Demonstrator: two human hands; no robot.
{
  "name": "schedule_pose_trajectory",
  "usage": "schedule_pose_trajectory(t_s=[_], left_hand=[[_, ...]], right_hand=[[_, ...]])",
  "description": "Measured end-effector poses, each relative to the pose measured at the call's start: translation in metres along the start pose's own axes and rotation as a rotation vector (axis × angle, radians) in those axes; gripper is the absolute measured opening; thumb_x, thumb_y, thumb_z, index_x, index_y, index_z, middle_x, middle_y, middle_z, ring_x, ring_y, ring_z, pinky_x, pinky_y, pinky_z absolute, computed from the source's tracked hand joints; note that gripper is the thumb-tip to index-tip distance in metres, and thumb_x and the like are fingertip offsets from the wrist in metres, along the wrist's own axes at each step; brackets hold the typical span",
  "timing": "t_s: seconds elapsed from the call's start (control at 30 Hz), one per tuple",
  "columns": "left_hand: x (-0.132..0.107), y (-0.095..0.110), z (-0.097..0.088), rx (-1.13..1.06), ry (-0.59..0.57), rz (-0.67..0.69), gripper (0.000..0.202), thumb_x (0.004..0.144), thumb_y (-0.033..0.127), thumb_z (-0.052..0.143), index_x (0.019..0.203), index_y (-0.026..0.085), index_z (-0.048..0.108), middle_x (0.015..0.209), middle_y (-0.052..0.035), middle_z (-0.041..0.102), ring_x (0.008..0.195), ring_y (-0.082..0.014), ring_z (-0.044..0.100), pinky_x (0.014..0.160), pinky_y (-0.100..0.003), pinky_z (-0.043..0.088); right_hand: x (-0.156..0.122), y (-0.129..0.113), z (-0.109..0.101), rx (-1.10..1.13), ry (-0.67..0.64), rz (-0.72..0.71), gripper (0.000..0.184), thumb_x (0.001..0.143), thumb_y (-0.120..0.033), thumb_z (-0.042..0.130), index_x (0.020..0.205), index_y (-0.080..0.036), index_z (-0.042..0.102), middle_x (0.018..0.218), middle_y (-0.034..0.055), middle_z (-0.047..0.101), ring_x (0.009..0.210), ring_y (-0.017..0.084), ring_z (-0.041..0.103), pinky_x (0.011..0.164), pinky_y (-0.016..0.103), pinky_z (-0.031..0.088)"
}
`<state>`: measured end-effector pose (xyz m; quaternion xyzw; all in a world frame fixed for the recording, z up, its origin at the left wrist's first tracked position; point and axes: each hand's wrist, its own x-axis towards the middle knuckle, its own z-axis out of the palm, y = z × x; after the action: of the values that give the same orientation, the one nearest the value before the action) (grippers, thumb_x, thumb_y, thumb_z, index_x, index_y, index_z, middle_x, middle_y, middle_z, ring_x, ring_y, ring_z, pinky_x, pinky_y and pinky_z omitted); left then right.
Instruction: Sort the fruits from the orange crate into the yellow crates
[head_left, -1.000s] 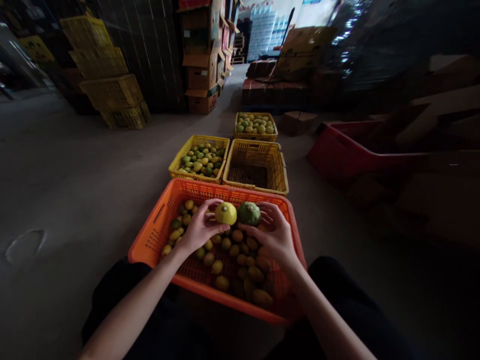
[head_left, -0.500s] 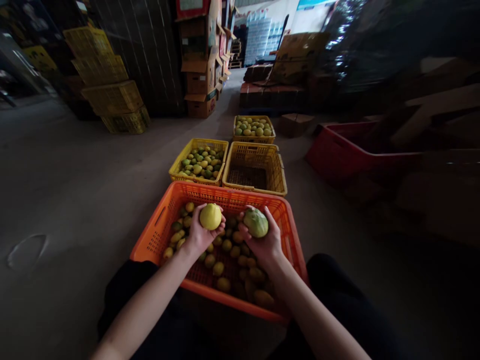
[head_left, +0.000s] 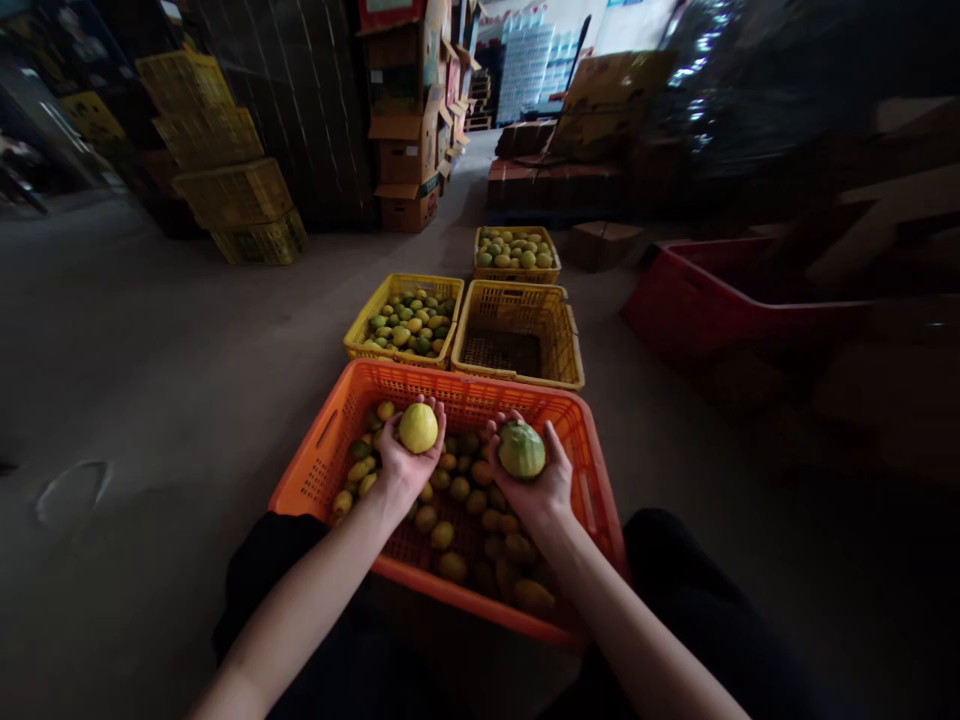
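My left hand (head_left: 405, 468), palm up, cradles a yellow lemon (head_left: 418, 428) with its fingers curled around the sides. On the right, a ridged green lemon (head_left: 522, 449) rests in the upturned palm of my right hand (head_left: 546, 487), held between thumb and fingers. Both hands are above a large orange crate (head_left: 450, 597) standing between my knees. Loose yellow and greenish lemons (head_left: 442, 535) lie over its floor, partly hidden by my hands and forearms.
Beyond the orange crate stand a yellow crate of lemons (head_left: 352, 340), a yellow crate (head_left: 576, 345) with its bottom showing, and another filled crate (head_left: 517, 279) behind. A red bin (head_left: 656, 300) is at right. Stacked yellow crates (head_left: 232, 195) and cartons (head_left: 405, 165) stand farther back.
My hands have moved slightly apart, and the fingers of both have opened a little around the lemons. The left palm is turned up more. The whole view has shifted slightly.
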<state>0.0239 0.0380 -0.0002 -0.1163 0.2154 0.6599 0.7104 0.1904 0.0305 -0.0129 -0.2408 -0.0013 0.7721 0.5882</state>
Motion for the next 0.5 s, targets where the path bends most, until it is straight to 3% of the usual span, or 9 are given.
schedule_pose_trajectory(t_s=[0.17, 0.33, 0.5], left_hand=[[-0.0028, -0.0032, 0.0025, -0.025, 0.000, -0.034, 0.025, 0.080, 0.019, 0.045, 0.089, 0.012, 0.067, 0.083, -0.0086, 0.069, 0.097, -0.0218, 0.065, 0.082, -0.034, 0.055], [-0.0028, -0.0035, 0.0014, 0.003, -0.025, -0.043, 0.019, 0.079, 0.017, 0.048, 0.086, 0.014, 0.066, 0.081, -0.0066, 0.069, 0.096, -0.0201, 0.065, 0.084, -0.033, 0.054], [-0.0014, -0.0029, 0.0005, 0.038, -0.032, -0.044, 0.018, 0.079, 0.017, 0.049, 0.088, 0.015, 0.065, 0.079, -0.0050, 0.068, 0.094, -0.0191, 0.066, 0.083, -0.032, 0.055]], right_hand=[[0.0018, 0.0024, 0.0003, 0.026, 0.069, 0.021, 0.020, 0.077, -0.033, 0.056, 0.088, -0.019, 0.066, 0.088, 0.0049, 0.072, 0.088, 0.019, 0.066, 0.069, 0.029, 0.057], [0.0035, 0.0029, -0.0023, -0.078, 0.009, -0.033, 0.017, 0.072, -0.030, 0.061, 0.086, -0.021, 0.065, 0.084, 0.0032, 0.072, 0.087, 0.020, 0.067, 0.069, 0.032, 0.057], [0.0017, 0.0026, -0.0018, -0.083, 0.041, -0.026, 0.020, 0.072, -0.032, 0.061, 0.089, -0.022, 0.066, 0.088, 0.0005, 0.073, 0.081, 0.018, 0.068, 0.068, 0.032, 0.057]])
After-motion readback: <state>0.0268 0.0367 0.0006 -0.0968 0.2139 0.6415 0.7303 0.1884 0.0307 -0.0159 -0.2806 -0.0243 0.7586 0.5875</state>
